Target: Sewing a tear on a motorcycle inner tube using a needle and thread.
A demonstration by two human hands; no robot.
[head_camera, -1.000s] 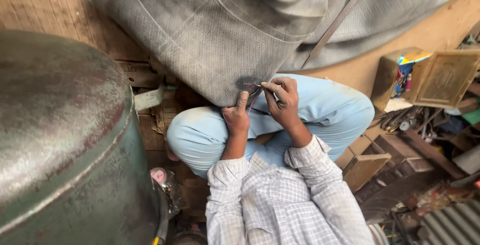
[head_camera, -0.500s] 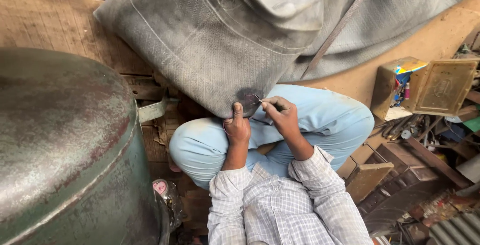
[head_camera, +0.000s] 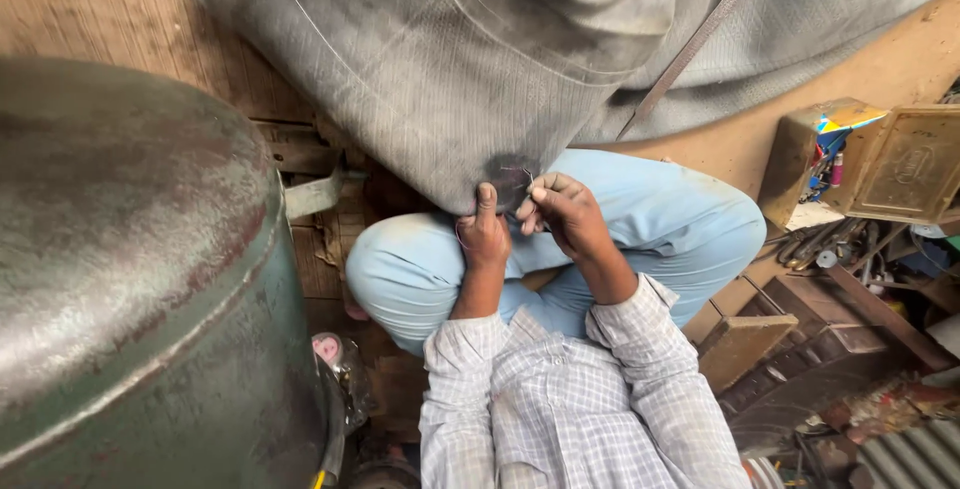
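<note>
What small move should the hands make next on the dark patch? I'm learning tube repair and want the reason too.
Probably press the patch flat with the thumb. The left hand pins the grey rubber tube beside it, while the right hand has its fingers at the patch's edge.

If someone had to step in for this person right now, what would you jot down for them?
Left hand: pressed on the lower edge of the grey rubber tube, thumb up beside the dark round patch.
Right hand: fingers curled at the patch's right edge; whether it holds a small tool cannot be told.
The tube leans on the person's knees, with a big green tank to the left and an open metal box to the right.
Done: the patch sits on the tube.
Left: it seems its edge is being worked; how far along cannot be told.
</note>
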